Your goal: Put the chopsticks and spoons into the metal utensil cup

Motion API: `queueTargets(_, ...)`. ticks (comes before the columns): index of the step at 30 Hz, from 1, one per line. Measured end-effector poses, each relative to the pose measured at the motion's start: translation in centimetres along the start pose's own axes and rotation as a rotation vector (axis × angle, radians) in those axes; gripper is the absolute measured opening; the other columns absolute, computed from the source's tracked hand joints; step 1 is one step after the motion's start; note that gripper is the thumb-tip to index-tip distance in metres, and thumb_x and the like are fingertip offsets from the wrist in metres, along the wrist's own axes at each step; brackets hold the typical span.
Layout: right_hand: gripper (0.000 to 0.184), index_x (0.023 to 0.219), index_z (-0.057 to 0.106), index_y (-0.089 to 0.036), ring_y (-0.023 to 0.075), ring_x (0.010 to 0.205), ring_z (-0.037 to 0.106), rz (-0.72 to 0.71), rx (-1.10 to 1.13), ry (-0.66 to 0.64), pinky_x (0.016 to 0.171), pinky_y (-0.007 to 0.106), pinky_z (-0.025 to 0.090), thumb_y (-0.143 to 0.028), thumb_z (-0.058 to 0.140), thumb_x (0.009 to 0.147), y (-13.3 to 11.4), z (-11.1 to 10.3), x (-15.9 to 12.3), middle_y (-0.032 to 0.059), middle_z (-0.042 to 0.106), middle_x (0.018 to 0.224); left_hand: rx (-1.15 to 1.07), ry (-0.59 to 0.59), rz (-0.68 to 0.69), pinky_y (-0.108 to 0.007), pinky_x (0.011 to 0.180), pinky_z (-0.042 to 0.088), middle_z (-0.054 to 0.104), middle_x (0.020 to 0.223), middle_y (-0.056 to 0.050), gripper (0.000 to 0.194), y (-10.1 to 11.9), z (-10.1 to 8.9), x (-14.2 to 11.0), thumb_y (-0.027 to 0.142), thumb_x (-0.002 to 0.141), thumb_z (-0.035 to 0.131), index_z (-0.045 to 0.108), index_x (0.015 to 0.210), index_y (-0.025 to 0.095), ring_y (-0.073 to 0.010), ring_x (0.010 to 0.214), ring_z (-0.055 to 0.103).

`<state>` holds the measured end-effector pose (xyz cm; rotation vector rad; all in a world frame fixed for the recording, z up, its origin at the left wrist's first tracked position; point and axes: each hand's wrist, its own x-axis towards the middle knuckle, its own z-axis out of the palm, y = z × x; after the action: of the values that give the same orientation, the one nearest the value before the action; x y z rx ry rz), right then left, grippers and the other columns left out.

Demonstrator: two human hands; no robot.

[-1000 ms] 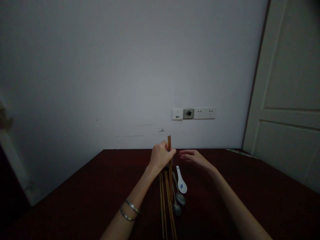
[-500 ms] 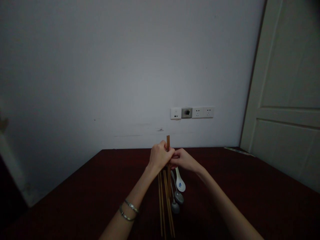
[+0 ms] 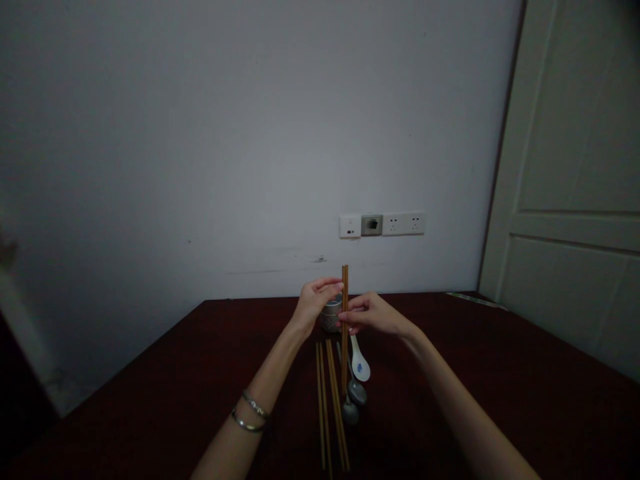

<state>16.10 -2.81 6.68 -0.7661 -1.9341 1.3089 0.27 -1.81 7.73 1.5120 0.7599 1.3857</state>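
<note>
Head view: right hand grips upright wooden chopsticks

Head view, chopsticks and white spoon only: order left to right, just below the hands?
First lying chopstick pair → second lying chopstick pair → upright chopsticks in the right hand → white spoon.
</note>
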Motion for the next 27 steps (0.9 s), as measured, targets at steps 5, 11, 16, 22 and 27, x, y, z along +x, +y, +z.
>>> queueTargets(5,0.031,0.076,0.069,-0.012,0.011,0.061,0.061,0.015,-0.034,-0.042,0.06,0.026,0.052,-0.041,0.064,0.065,-0.4,0.2,-0.2,0.0055,0.068,0.073,-0.055,-0.044,-0.044,-0.028,0.069,0.046,0.068,0.085,-0.012,0.036,-0.1,0.3,-0.5,0.032,0.063,0.068,0.064,0.089,0.008,-0.0165,0.074,0.062)
queueTargets(11,0.035,0.078,0.069,-0.012,0.0107,0.059,0.06,0.027,-0.06,-0.082,0.061,0.026,0.051,-0.044,0.063,0.065,-0.1,0.2,0.0,0.0051,0.067,0.071,0.008,-0.018,-0.051,-0.026,0.065,0.047,0.068,0.079,-0.011,0.03,0.3,0.5,-0.7,0.032,0.062,0.069,0.067,0.079,0.007,-0.0172,0.07,0.062)
queueTargets(16,0.029,0.077,0.068,-0.013,0.0109,0.063,0.059,-0.028,-0.065,-0.039,0.064,0.026,0.049,-0.038,0.067,0.063,-0.3,-0.1,-0.2,0.0018,0.065,0.071,-0.051,0.003,-0.045,-0.028,0.065,0.049,0.069,0.076,-0.01,0.028,0.5,0.6,-0.7,0.029,0.062,0.069,0.067,0.079,0.007,-0.0175,0.068,0.063)
queueTargets(22,0.033,0.077,0.067,-0.012,0.015,0.068,0.061,-0.062,0.029,0.113,0.065,0.029,0.049,-0.043,0.062,0.067,-0.7,0.9,-0.2,0.0049,0.067,0.072,-0.035,0.067,-0.028,-0.025,0.059,0.049,0.068,0.073,-0.011,0.028,1.7,1.0,-1.1,0.029,0.06,0.07,0.067,0.077,0.008,-0.0174,0.067,0.062)
queueTargets(27,0.037,0.078,0.067,-0.011,0.0166,0.066,0.063,-0.105,0.188,0.216,0.062,0.03,0.051,-0.047,0.061,0.067,-0.1,2.4,0.2,0.0081,0.067,0.072,-0.051,0.037,-0.043,-0.019,0.041,0.038,0.067,0.073,-0.011,0.029,2.3,1.3,-1.5,0.033,0.06,0.069,0.067,0.076,0.008,-0.0113,0.051,0.056)
